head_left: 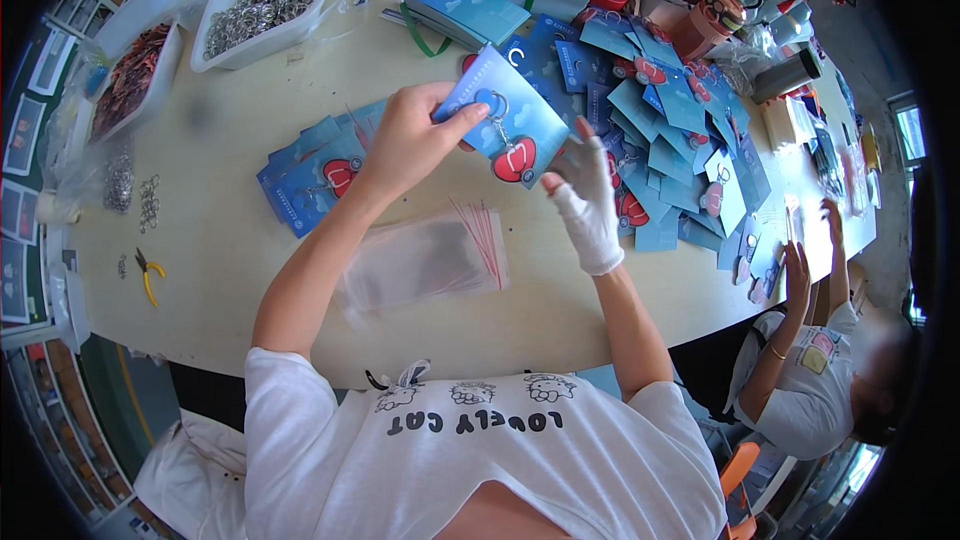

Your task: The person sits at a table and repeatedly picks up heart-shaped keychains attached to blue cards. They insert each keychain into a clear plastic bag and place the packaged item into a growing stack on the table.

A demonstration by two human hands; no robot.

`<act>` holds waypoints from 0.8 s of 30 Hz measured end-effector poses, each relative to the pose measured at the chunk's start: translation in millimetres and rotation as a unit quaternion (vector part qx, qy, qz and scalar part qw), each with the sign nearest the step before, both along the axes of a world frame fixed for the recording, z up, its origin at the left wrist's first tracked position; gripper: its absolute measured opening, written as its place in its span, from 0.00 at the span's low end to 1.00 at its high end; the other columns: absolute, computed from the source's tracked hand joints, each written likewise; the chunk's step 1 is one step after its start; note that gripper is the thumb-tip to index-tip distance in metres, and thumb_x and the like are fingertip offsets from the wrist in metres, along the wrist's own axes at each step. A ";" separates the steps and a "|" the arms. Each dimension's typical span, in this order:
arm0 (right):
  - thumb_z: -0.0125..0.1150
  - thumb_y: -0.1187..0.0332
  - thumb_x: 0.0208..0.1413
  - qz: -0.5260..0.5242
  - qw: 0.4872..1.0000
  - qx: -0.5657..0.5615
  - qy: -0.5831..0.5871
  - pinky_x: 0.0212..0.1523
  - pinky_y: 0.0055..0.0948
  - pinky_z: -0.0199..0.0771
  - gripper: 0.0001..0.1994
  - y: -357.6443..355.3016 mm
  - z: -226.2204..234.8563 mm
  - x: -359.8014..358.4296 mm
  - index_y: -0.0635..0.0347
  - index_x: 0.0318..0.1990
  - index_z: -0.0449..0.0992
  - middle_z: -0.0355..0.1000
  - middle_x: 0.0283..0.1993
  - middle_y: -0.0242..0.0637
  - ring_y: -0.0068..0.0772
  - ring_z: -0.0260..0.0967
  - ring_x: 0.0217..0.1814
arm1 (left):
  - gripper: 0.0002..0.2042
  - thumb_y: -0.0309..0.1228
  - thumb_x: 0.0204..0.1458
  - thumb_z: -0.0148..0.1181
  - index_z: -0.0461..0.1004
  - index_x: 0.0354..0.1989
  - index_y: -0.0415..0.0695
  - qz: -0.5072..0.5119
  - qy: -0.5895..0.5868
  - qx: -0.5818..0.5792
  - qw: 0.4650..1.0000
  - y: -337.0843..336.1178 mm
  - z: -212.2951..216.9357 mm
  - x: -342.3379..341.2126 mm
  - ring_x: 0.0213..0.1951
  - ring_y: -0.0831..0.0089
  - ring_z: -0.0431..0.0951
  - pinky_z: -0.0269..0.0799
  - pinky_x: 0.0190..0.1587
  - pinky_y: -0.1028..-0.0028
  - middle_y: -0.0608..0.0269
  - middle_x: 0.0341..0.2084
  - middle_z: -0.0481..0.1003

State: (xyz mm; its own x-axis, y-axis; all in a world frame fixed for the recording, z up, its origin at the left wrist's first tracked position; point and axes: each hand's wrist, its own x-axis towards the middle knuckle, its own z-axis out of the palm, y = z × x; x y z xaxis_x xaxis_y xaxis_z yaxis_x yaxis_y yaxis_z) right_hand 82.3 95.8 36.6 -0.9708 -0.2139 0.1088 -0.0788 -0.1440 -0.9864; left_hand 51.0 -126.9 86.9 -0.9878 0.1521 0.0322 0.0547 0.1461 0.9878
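Head view, centre of frame: bare left hand (410, 140) pinches a blue card (512, 118) bearing a red heart keyring, fingers closed on its left edge | white-gloved right hand (585, 202) grips its lower right corner | below: clear bags (425, 260) on the pale table (250, 120) | upper right: loose blue cards (665, 130) | upper left: tray of metal rings (265, 0).

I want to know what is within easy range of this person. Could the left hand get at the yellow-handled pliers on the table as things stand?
Probably yes, once freed: the left hand now grips the blue card, but only bare table lies between it and the pliers to its left.
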 end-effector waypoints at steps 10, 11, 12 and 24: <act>0.55 0.61 0.62 -0.140 0.989 -0.029 -0.045 0.40 0.20 0.66 0.13 7.3 -4.0 -6.8 0.63 0.44 0.69 0.72 0.34 0.32 0.19 0.68 0.34 | 0.23 0.40 0.40 0.72 0.68 0.37 0.41 -0.023 0.137 -0.412 0.900 -23.2 -44.0 76.7 0.39 0.61 0.73 0.70 0.41 0.65 0.58 0.32 0.71; 0.56 0.59 0.61 -0.131 0.990 -0.031 -0.050 0.41 0.20 0.63 0.15 8.6 -7.9 -9.0 0.62 0.44 0.70 0.72 0.32 0.30 0.17 0.64 0.33 | 0.22 0.39 0.39 0.72 0.68 0.37 0.41 -0.036 0.118 -0.418 0.900 -27.7 -47.3 82.9 0.39 0.62 0.72 0.70 0.41 0.65 0.59 0.32 0.71; 0.56 0.59 0.61 -0.123 0.990 -0.028 -0.058 0.41 0.20 0.63 0.15 7.9 -9.4 -10.1 0.62 0.44 0.70 0.73 0.32 0.30 0.17 0.65 0.33 | 0.21 0.37 0.38 0.73 0.68 0.36 0.42 -0.050 0.101 -0.422 0.900 -30.5 -50.8 85.9 0.39 0.62 0.72 0.69 0.41 0.65 0.60 0.32 0.71; 0.58 0.64 0.60 -0.077 0.992 0.051 -0.083 0.40 0.18 0.65 0.17 11.3 -23.2 -15.3 0.64 0.52 0.69 0.71 0.41 0.27 0.14 0.64 0.39 | 0.16 0.23 0.41 0.71 0.71 0.37 0.40 0.029 0.024 -0.196 0.980 -42.6 -62.4 85.1 0.31 0.78 0.73 0.68 0.35 0.76 0.66 0.24 0.71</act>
State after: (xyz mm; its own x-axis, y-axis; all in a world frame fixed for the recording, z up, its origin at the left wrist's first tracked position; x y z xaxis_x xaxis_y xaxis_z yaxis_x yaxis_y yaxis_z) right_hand 67.0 107.1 13.4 -0.9956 -0.0624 -0.0695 0.0722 -0.0419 -0.9965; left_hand 136.1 -169.5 24.5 -0.9940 0.1053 0.0300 0.0806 0.5185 0.8513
